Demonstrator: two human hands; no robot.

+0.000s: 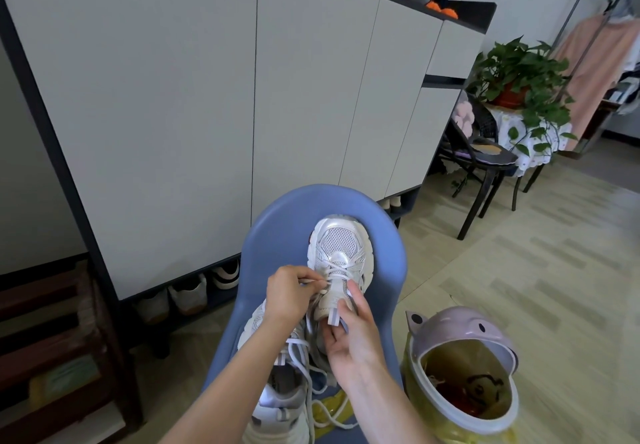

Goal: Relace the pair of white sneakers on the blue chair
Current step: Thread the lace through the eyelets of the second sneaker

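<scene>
Two bare, sleeveless forearms point(242, 374)

Two sneakers are carried on the chair point(277, 235) — one sneaker point(341, 256) toward the back edge of the seat, the other sneaker point(277, 391) at the front edge, left of it. A bin point(464, 367) stands on the floor just right of the chair. A cabinet point(207, 97) is set behind the chair — a plant point(519, 76) well to the right.
</scene>
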